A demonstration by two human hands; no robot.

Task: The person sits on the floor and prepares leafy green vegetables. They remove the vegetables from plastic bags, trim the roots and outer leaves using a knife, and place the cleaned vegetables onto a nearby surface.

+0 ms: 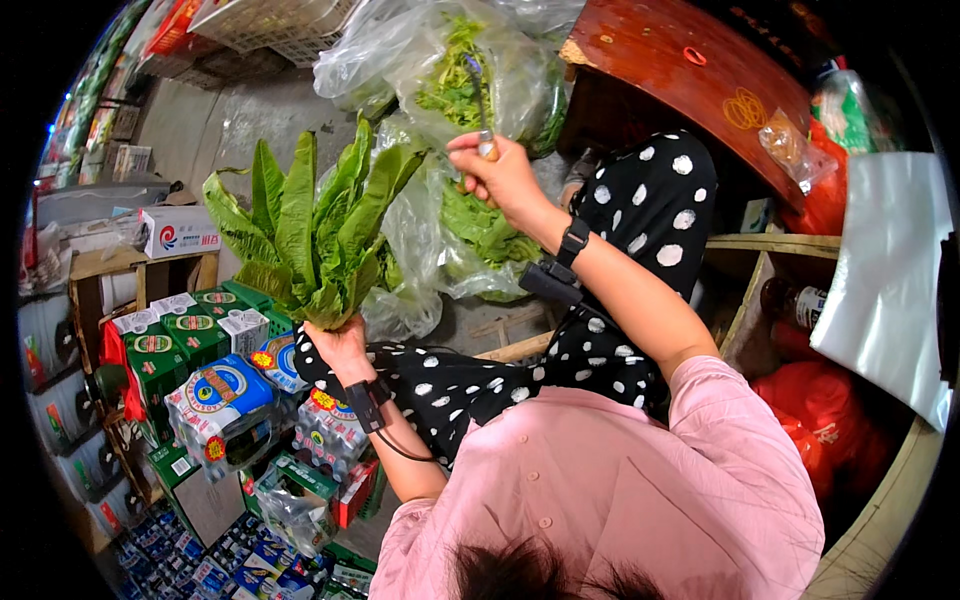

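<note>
My left hand (337, 341) grips a bunch of long-leaved green lettuce (304, 225) by its base, with the leaves pointing up and away. In my right hand (491, 169) is a small knife (478, 97) with a wooden handle; its narrow dark blade points away from me, over an open plastic bag. Beneath and beyond that hand, clear plastic bags (416, 300) hold more leafy greens (480, 225) on the floor. Another bag farther off contains finer-leaved greens (457, 67). The cut end of the lettuce is hidden in my left hand.
A reddish wooden table (637, 30) with rubber bands (744, 109) stands at upper right. Packs of cans (225, 405) and green cartons (154, 360) are stacked at left. Wooden shelving (772, 242) with red bags (825, 420) is at right. Plastic crates (262, 26) stand at upper left.
</note>
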